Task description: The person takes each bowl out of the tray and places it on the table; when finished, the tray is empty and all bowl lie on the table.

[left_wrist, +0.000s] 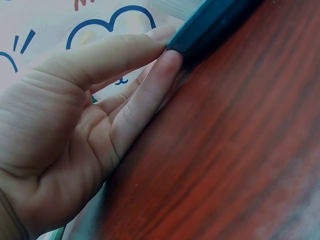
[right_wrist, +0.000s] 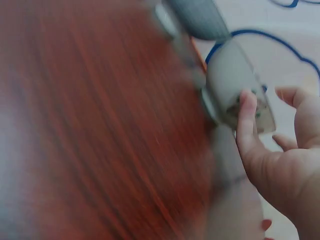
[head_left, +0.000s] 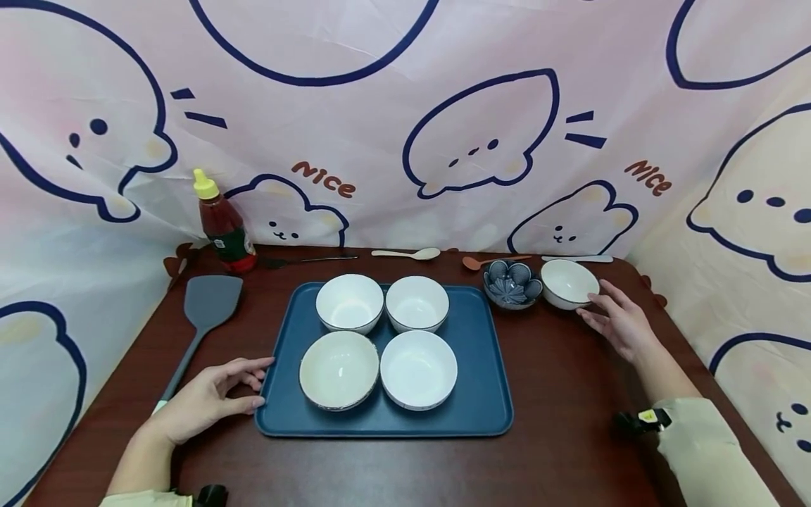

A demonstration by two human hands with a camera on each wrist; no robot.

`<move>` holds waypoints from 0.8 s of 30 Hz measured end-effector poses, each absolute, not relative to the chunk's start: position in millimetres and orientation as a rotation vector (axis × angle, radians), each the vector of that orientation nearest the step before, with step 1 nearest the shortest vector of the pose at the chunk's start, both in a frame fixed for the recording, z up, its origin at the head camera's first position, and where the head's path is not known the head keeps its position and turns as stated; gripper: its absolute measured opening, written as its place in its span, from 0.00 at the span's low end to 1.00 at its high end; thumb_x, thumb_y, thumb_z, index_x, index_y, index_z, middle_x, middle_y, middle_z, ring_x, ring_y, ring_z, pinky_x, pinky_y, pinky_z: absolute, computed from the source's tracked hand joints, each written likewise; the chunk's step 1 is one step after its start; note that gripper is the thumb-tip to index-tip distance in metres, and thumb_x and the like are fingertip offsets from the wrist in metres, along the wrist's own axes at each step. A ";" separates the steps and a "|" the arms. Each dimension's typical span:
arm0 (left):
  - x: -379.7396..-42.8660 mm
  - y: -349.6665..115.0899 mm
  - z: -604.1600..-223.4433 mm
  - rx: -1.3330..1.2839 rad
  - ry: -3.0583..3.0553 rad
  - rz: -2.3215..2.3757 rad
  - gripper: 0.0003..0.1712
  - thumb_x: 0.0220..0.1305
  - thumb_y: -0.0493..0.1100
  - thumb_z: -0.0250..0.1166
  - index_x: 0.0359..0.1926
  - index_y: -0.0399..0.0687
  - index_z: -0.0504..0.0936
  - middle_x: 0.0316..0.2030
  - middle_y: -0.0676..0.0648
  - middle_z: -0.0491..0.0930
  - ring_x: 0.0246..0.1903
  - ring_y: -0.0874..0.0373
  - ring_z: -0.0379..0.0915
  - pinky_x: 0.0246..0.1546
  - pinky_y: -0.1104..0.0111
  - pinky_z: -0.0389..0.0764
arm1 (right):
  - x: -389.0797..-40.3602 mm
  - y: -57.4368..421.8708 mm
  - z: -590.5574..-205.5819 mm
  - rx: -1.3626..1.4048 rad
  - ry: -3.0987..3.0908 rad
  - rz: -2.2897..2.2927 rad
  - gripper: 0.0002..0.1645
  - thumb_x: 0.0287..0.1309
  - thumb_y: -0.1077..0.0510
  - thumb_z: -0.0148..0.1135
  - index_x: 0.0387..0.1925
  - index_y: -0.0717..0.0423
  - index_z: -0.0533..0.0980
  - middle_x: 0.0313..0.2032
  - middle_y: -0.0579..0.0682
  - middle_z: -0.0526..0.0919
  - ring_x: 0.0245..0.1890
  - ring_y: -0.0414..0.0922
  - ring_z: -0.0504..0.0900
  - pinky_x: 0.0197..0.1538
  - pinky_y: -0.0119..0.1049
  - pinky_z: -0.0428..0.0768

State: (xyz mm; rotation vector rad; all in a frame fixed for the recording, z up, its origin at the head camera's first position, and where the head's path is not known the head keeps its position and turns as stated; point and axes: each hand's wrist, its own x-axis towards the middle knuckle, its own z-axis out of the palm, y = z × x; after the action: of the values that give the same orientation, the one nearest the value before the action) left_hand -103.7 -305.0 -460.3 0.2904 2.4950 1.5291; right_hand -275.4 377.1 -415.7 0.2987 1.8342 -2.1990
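Note:
At the left edge of the blue tray, my left hand pinches the rim, thumb and a finger meeting at it in the left wrist view. Four white bowls stand on the tray, two at the back and two in front, among them a cream-toned bowl. My right hand is at the near right side of another white bowl behind the tray's right. In the right wrist view its thumb lies against the bowl's outer wall, with the other fingers spread beyond the rim.
A dark blue petal-patterned bowl stands left of the right-hand bowl. Along the back lie a pale spoon, a reddish-brown spoon and a light knife. At left are a red sauce bottle and a grey spatula.

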 end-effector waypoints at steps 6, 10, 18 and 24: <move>-103.1 -306.0 -461.8 0.290 2.510 1.495 0.34 0.62 0.43 0.71 0.67 0.41 0.72 0.50 0.41 0.78 0.44 0.64 0.77 0.44 0.76 0.79 | -246.6 361.3 -410.3 0.321 1.775 -2.306 0.51 0.71 0.54 0.58 0.80 0.43 0.37 0.44 0.42 0.78 0.39 0.39 0.87 0.44 0.30 0.84; -103.0 -305.7 -462.5 0.295 2.508 1.496 0.34 0.62 0.44 0.71 0.67 0.41 0.72 0.50 0.41 0.78 0.44 0.64 0.77 0.44 0.76 0.80 | -229.4 348.8 -404.1 0.312 1.747 -2.322 0.48 0.71 0.54 0.58 0.80 0.45 0.41 0.41 0.42 0.80 0.39 0.40 0.87 0.45 0.30 0.84; -104.7 -304.9 -463.9 0.291 2.507 1.496 0.34 0.62 0.44 0.71 0.67 0.42 0.72 0.51 0.41 0.77 0.44 0.64 0.76 0.44 0.76 0.80 | -211.0 315.6 -391.9 0.244 1.834 -2.191 0.43 0.71 0.49 0.58 0.79 0.45 0.50 0.54 0.43 0.70 0.41 0.39 0.87 0.47 0.29 0.84; -103.9 -304.7 -462.2 0.322 2.508 1.518 0.33 0.63 0.41 0.70 0.67 0.41 0.72 0.50 0.41 0.77 0.44 0.64 0.76 0.43 0.77 0.79 | -214.2 280.4 -393.9 0.111 1.879 -2.107 0.44 0.72 0.50 0.57 0.79 0.49 0.48 0.54 0.42 0.75 0.42 0.40 0.88 0.49 0.31 0.84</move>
State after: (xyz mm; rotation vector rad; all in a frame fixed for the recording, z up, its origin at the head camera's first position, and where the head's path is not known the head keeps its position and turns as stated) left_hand -103.9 -304.7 -462.2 0.3219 2.5081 1.5183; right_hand -214.2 280.4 -393.9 0.1108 1.8791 -2.1072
